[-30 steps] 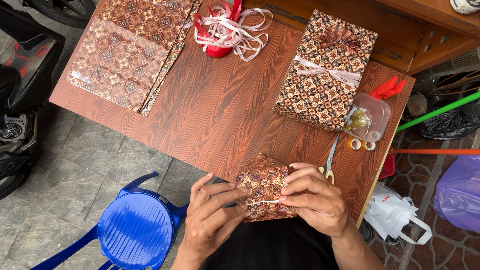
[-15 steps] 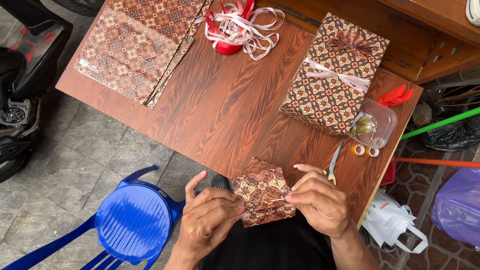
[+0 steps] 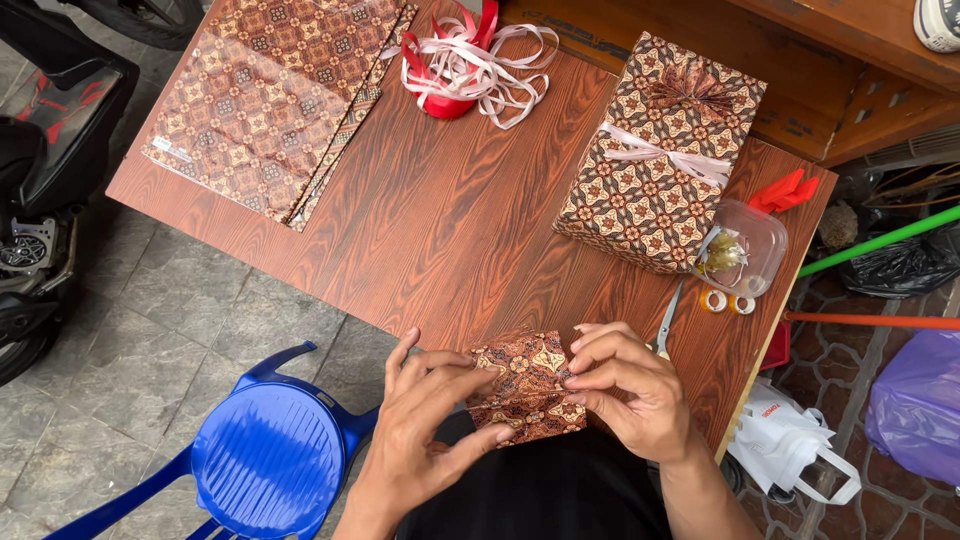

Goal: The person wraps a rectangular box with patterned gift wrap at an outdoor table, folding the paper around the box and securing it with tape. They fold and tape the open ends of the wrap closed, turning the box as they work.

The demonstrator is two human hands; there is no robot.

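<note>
Both my hands hold a small folded piece of brown patterned wrapping paper [image 3: 525, 385] at the near edge of the wooden table [image 3: 430, 230]. My left hand [image 3: 425, 420] pinches its left side with thumb and fingers. On the paper's right side, my right hand [image 3: 630, 390] grips with bent fingers. A wrapped box [image 3: 660, 155] in the same pattern, tied with a pale ribbon and a paper fan, lies farther back on the right.
Sheets of patterned paper [image 3: 270, 95] lie at the far left. A tangle of red and white ribbon [image 3: 470, 60] sits at the back. Scissors [image 3: 668, 320], tape rolls and a clear plastic tub [image 3: 745, 250] are right. A blue plastic chair [image 3: 265, 460] stands below left.
The view has shifted slightly. My hands have turned the folded paper a little; the thin pale strip seen across it earlier is no longer visible.
</note>
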